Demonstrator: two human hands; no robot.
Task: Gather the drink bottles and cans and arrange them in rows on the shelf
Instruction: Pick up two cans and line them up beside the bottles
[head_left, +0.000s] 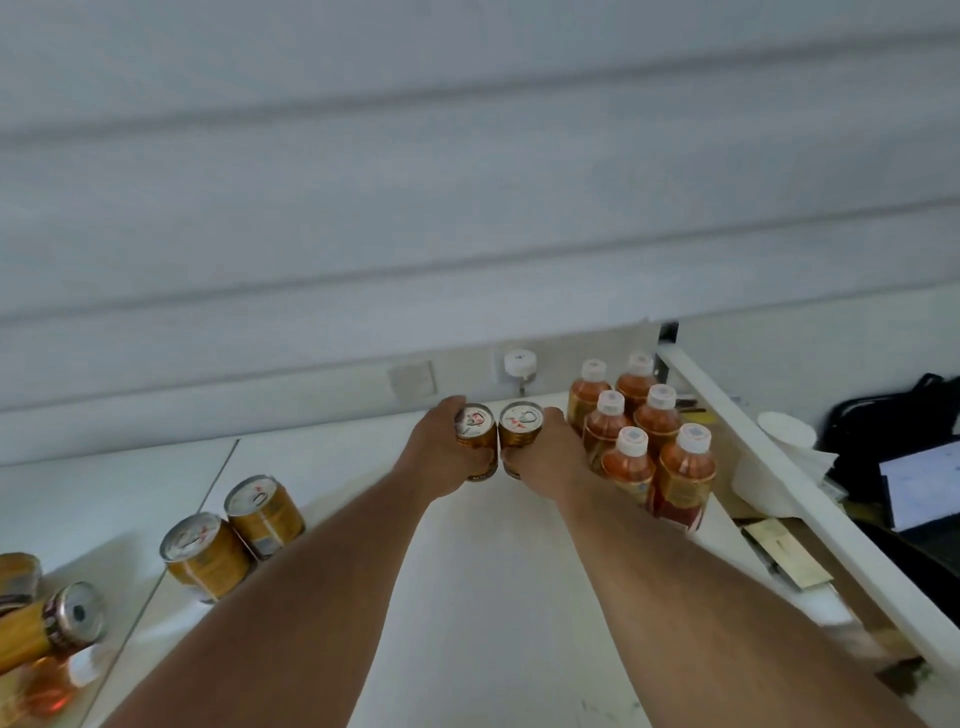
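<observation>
L hand (435, 451) & R hand (546, 453) are each gripping an upright can (475, 435), (519, 431), side by side, just left of the bottles (639, 431).

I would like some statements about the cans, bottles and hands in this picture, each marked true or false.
1. Each hand holds one can. True: the left hand grips the left can and the right hand grips the right can.
2. The bottles have red caps. False: the caps are white.
3. The bottles stand in two rows to the right of the held cans. True.
4. All cans are already beside the bottles. False: two upright cans wait farther left.
5. The bottles lie on their sides. False: they stand upright.
</observation>
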